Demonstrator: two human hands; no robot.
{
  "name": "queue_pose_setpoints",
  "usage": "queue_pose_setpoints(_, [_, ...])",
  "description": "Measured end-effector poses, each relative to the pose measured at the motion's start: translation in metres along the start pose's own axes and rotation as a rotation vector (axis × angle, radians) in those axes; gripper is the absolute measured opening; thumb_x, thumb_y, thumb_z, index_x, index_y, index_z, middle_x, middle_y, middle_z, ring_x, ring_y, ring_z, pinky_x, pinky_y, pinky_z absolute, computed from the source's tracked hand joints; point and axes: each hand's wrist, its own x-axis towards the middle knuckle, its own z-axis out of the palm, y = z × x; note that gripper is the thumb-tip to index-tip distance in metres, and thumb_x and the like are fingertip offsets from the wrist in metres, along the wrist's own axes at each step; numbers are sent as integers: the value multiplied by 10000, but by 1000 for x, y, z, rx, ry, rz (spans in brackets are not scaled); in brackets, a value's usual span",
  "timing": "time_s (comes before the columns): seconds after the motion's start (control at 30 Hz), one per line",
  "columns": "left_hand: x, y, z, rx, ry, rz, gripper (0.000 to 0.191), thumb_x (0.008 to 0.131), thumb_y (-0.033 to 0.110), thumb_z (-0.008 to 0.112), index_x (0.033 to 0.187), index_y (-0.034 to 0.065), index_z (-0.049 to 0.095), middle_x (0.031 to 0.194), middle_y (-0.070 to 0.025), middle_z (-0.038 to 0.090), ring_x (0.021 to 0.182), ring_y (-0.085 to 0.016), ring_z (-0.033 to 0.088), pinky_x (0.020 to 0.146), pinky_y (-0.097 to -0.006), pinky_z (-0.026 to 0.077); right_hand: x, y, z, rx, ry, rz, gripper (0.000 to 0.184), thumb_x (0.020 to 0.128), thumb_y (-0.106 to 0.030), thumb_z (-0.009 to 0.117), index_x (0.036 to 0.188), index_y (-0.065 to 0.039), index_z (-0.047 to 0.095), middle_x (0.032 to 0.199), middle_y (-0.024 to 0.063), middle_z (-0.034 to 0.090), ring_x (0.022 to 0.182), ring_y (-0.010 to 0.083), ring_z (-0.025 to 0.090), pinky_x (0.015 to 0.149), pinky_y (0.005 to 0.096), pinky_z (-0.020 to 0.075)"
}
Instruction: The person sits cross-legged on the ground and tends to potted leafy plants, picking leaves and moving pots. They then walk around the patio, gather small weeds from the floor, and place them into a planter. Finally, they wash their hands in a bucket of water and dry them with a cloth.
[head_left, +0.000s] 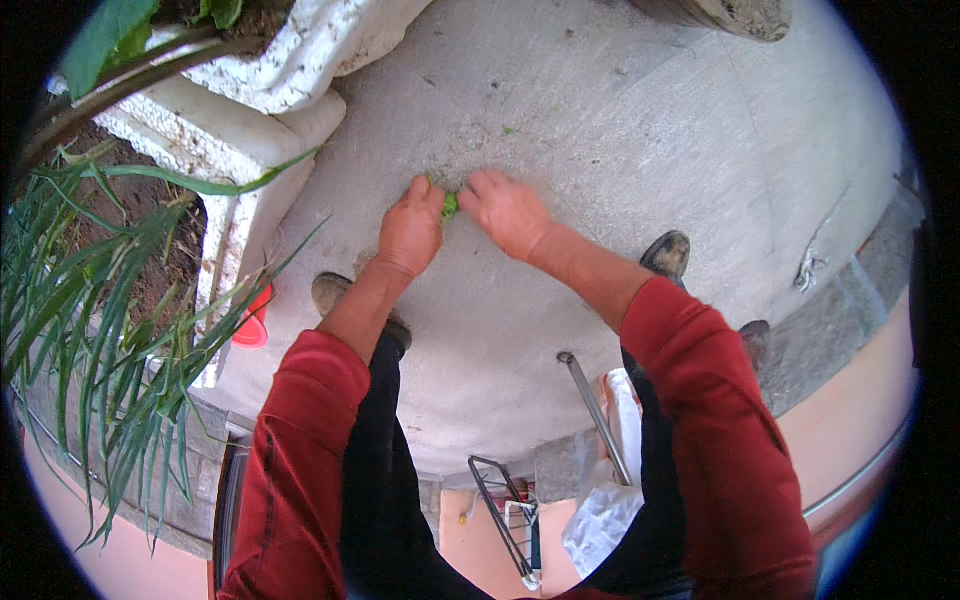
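Low over the grey concrete floor (510, 315), my two hands are close together in front of me. A small bright green piece of leaf (450, 206) shows between them. My left hand (414, 225) has its fingers curled against the leaf, with a bit of green also at its fingertips. My right hand (506, 210) is blurred, its bent fingers at the leaf's other side; whether they grip it cannot be told. A tiny green scrap (509, 131) lies on the floor beyond my hands.
White foam planters (262, 142) with soil and long green onion-like leaves (112, 300) stand at the left, a red plastic object (253, 322) beside them. A metal tube (596, 416), a white plastic bag (604, 525) and a black metal frame (502, 517) are near my legs.
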Motion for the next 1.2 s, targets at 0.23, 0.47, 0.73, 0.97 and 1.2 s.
queue_pose_setpoints(0.23, [-86, 105, 7, -500, 34, -336, 270, 880, 103, 660, 1138, 29, 628, 1088, -243, 658, 979, -435, 645, 848, -481, 523, -103, -41, 8, 679, 76, 681, 114, 859, -94, 625, 867, -40, 725, 768, 128, 729, 682, 281, 691, 646, 404, 532])
queue_pose_setpoints(0.47, [-164, 285, -79, -1550, -41, -1026, 343, 934, 140, 581, 1262, 44, 579, 1042, -51, 639, 917, -168, 620, 763, -317, 528, -215, -172, -144, 1435, 457, 1128, 90, 935, -109, 702, 922, -33, 748, 829, 29, 717, 738, 110, 632, 679, 287, 519])
queue_pose_setpoints(0.73, [-144, 476, -183, -1757, 56, -1025, 437, 1094, 434, 386, 1196, 64, 594, 1191, -113, 638, 1108, -261, 627, 995, -418, 505, -301, -190, -378, 494, 599, 605, 76, 819, -181, 686, 783, -115, 678, 854, 79, 611, 867, 321, 589, 743, 437, 468])
queue_pose_setpoints(0.97, [-103, 592, -261, -2063, -215, -886, 387, 1079, 394, 400, 1122, 88, 633, 1126, -116, 675, 1101, -282, 637, 1007, -445, 507, -357, -169, -543, 321, 761, 541, 112, 808, -199, 727, 771, -109, 671, 909, 58, 595, 909, 301, 540, 753, 457, 407])
queue_pose_setpoints(1.2, [-1, 680, -276, -2227, -498, -657, 276, 1030, 337, 534, 1059, 88, 651, 1036, -80, 691, 978, -232, 670, 901, -387, 551, -371, -105, -654, 352, 818, 549, 279, 833, -184, 722, 1055, -40, 632, 1081, 193, 591, 1008, 389, 547, 912, 495, 438])
